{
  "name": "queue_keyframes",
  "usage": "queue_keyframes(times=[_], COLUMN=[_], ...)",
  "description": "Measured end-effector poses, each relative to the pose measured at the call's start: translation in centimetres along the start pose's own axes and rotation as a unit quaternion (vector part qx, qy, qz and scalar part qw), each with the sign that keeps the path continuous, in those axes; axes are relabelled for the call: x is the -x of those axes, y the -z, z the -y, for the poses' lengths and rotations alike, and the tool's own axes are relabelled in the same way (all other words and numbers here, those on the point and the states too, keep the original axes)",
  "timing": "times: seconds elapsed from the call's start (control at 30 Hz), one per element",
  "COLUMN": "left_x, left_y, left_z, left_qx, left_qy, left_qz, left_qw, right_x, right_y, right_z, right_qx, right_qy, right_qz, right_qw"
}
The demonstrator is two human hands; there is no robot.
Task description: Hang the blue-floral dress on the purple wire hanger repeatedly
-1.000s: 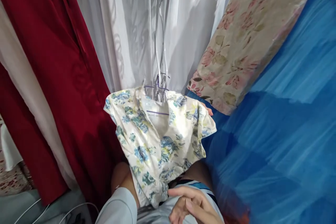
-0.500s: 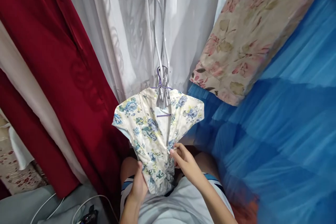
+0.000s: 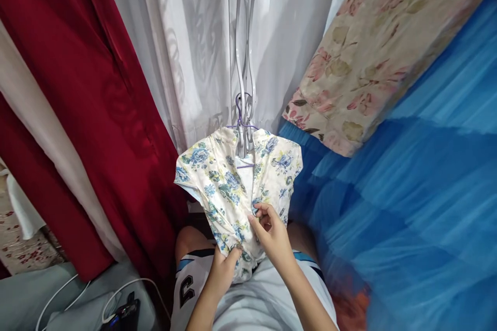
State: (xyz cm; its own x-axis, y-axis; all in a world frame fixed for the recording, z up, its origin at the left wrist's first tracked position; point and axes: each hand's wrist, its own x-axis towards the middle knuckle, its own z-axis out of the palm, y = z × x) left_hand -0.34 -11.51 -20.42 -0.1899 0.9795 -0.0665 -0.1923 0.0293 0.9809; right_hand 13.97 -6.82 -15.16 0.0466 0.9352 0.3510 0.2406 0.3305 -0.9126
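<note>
In front of my lap a cream blouse (image 3: 217, 176) with blue flowers hangs on a purple wire hanger (image 3: 240, 119). Its neckline falls open in a deep V. My left hand (image 3: 224, 271) grips the blouse's lower left side, thumb on the front and the other fingers hidden behind the cloth. At the bottom of the V, my right hand (image 3: 269, 227) pinches the blouse's front edge between thumb and index finger, with the remaining fingers curled. The lower hem bunches over my lap.
White straps (image 3: 239, 51) hang by the hanger before a white curtain (image 3: 198, 46). Dark red cloth (image 3: 116, 114) is on the left, pink-flowered fabric (image 3: 349, 77) and blue ruffled tulle (image 3: 407, 191) on the right. A black device (image 3: 126, 313) with a white cable (image 3: 132, 282) lies lower left.
My left hand has moved right and up, its thumb now over the blouse's front. My right hand has risen slightly, still pinching the edge. The view has shifted a little.
</note>
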Motion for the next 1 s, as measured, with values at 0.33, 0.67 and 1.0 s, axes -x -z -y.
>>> queue_keyframes(times=[0.33,0.67,1.0], left_x=[-1.1,-4.3,-6.1], left_y=[1.8,1.1,-3.6], left_z=[0.6,-5.7,-3.5], left_qx=[-0.06,-0.395,-0.408], left_qy=[-0.031,-0.426,-0.443], left_qz=[0.044,-0.041,0.015], left_qw=[0.997,0.813,0.798], right_x=[-0.9,-1.0,-0.6], right_y=[0.8,1.4,0.8], right_z=[0.7,0.5,1.3], right_qx=[-0.007,-0.097,-0.15], right_qy=[-0.027,-0.05,-0.056], right_qz=[0.073,0.032,0.058], right_qw=[0.997,0.994,0.985])
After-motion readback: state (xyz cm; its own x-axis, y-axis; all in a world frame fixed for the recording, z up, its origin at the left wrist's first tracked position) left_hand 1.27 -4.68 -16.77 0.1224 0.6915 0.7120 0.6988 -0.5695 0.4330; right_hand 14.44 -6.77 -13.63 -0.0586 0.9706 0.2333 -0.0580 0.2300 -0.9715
